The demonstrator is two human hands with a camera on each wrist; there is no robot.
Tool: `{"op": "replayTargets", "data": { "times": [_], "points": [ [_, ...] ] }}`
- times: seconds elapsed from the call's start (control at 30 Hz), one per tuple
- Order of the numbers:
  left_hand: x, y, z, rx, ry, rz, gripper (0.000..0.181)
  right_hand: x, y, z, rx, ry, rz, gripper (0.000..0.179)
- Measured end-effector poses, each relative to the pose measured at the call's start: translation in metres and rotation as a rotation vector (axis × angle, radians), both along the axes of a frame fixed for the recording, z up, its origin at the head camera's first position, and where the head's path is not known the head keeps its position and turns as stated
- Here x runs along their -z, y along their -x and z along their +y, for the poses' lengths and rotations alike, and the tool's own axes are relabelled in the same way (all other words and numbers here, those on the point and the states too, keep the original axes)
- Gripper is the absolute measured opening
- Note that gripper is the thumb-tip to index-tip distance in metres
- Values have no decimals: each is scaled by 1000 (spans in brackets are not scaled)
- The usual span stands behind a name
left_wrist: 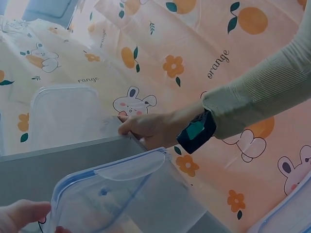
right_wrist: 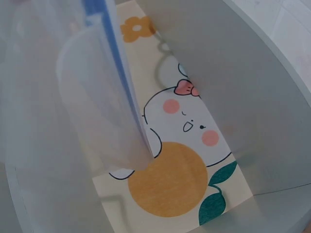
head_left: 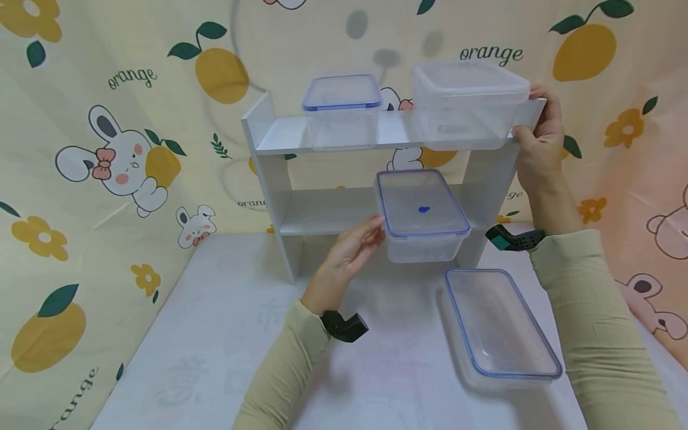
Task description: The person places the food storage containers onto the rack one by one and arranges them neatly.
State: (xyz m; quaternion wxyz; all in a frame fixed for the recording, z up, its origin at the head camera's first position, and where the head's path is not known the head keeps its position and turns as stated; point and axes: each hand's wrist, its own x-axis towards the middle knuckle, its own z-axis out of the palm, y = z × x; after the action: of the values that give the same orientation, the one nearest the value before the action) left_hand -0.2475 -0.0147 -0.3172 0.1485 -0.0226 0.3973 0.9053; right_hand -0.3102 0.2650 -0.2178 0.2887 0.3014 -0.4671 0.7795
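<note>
My left hand grips the left side of a clear food container with a blue-edged lid and a small blue mark on top. It is raised in front of the middle board of a white shelf unit. In the left wrist view, the thumb lies against the container's edge. My right hand holds the upper right side panel of the shelf, thumb in front and fingers round the far side. Right beside it, a large container with a whitish lid stands on the top board.
Left on the top board sits a smaller blue-lidded container. A flat, blue-rimmed container lies on the white table at front right. Behind the shelf hangs a printed cloth with oranges and rabbits.
</note>
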Motion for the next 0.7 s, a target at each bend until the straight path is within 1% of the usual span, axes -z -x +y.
{"op": "replayTargets", "data": {
  "times": [0.1, 0.17, 0.23, 0.33, 0.43, 0.63, 0.7],
  "points": [
    [0, 2, 3, -10, -14, 7, 13, 1, 1, 0, 12, -6, 22, 44],
    [0, 4, 6, -18, -17, 15, 14, 1, 1, 0, 34, -19, 30, 45],
    [1, 5, 9, -27, -21, 25, 19, 1, 1, 0, 35, -18, 28, 44],
    [2, 7, 14, -39, -30, 42, 33, 0, 0, 0, 17, 2, 10, 43],
    [3, 7, 19, -49, -40, 57, 42, 0, -1, -1, 4, 14, 1, 43],
    [6, 8, 27, -65, -81, 65, 46, 2, 1, -1, 45, -10, 28, 43],
    [6, 9, 29, -66, -95, 64, 46, 2, 2, -2, 33, 0, 36, 43]
  ]
}}
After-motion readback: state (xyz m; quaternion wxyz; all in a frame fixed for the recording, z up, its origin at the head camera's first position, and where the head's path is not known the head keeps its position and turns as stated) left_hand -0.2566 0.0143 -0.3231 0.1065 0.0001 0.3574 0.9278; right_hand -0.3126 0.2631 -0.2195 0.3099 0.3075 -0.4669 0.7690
